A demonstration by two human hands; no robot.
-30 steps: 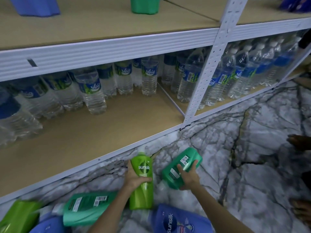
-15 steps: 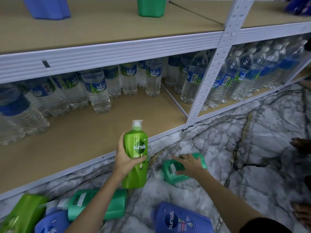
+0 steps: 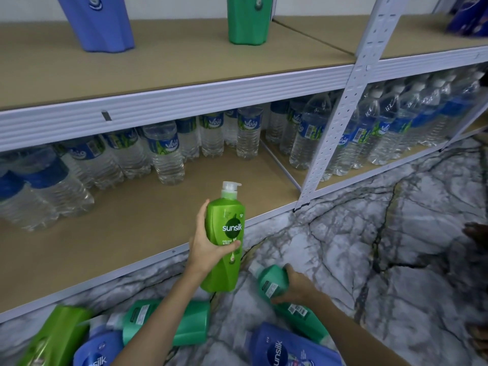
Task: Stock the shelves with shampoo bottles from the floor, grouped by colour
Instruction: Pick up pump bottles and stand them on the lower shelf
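Note:
My left hand (image 3: 208, 247) grips a light green Sunsilk shampoo bottle (image 3: 224, 239) upright, raised above the floor in front of the lower shelf (image 3: 132, 228). My right hand (image 3: 295, 287) holds a teal green bottle (image 3: 290, 305) lying on the marble floor. More bottles lie on the floor near me: another teal one (image 3: 169, 322), a light green one (image 3: 55, 336), a blue one (image 3: 100, 350) at the left and a blue one (image 3: 287, 350) at the bottom middle. On the upper shelf (image 3: 184, 54) stand a blue bottle (image 3: 97, 22) and a green bottle (image 3: 249, 19).
Rows of water bottles (image 3: 163, 151) fill the back of the lower shelf and the bay to the right. A white perforated upright (image 3: 340, 109) divides the bays. A dark blue item (image 3: 467, 17) sits at the upper right. Someone's foot (image 3: 476, 233) shows at the right edge.
My left hand has lifted the light green bottle off the floor and turned it upright. My right hand has kept hold of the teal bottle, which now lies lower on the floor.

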